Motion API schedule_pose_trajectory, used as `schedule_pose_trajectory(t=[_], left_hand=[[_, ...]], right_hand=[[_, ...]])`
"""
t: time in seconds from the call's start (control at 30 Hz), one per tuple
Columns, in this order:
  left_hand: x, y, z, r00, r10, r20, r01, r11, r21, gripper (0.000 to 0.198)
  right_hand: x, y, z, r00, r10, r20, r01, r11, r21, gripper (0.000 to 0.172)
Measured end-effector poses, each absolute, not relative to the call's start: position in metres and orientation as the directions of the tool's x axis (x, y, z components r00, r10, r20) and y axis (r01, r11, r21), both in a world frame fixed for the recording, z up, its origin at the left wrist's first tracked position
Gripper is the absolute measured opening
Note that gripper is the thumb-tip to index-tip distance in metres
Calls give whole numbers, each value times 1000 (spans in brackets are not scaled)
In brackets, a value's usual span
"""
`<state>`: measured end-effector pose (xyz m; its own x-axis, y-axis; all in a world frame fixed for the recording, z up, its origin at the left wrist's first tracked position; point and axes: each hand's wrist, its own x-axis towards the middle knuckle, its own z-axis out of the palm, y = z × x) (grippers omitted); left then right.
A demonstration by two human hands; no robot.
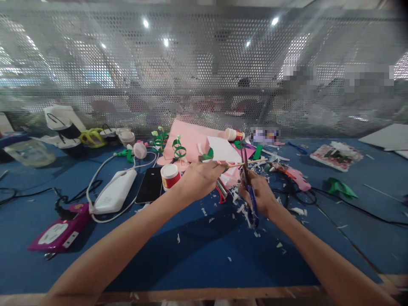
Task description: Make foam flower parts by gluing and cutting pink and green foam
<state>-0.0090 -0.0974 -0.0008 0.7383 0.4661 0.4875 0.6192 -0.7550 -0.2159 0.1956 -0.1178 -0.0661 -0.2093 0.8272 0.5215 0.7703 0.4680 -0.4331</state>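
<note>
My left hand (204,175) is closed in a pinch on a thin wooden stick (255,162), whose free end points right. In my right hand (259,191) are blue-handled scissors (251,197), their blades pointing up and away from me. The slightly parted blades cross the stick; whether they touch it I cannot tell. Below and beyond the hands lie white paper scraps (237,199), pink sheets (188,138) and a white sheet (221,148). A red-and-white paper cup (170,176) stands left of my left hand.
To the left are a black phone (149,185), a white power bank (115,191) and a magenta power strip (62,229) with cables. A pink glue gun (295,176) lies on the right. Green paper spirals (179,148) stand behind. A perforated metal screen (191,72) bounds the blue table's (191,263) far side.
</note>
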Motion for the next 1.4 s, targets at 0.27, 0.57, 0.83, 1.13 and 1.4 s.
schedule_pose_trajectory(t=[0.27, 0.57, 0.83, 1.13, 1.4], left_hand=[[-8, -101, 3, 751, 509, 421, 629, -746, -220, 39], [-10, -97, 2, 750, 507, 425, 617, -769, -170, 42], [-10, -97, 4, 752, 529, 394, 607, -788, -102, 44], [-9, -97, 3, 777, 524, 348, 581, -810, -77, 42], [-6, -95, -4, 830, 484, 278, 510, -860, -23, 41]], right_hand=[[197, -117, -67, -217, 832, 510, 775, 464, -428, 10], [194, -116, -67, -209, 862, 461, 785, 429, -446, 5], [192, -118, -64, -239, 844, 480, 658, 504, -559, 5], [193, -113, -75, -213, 807, 551, 568, 561, -602, 29], [189, -114, -71, -256, 748, 613, 600, 620, -505, 12]])
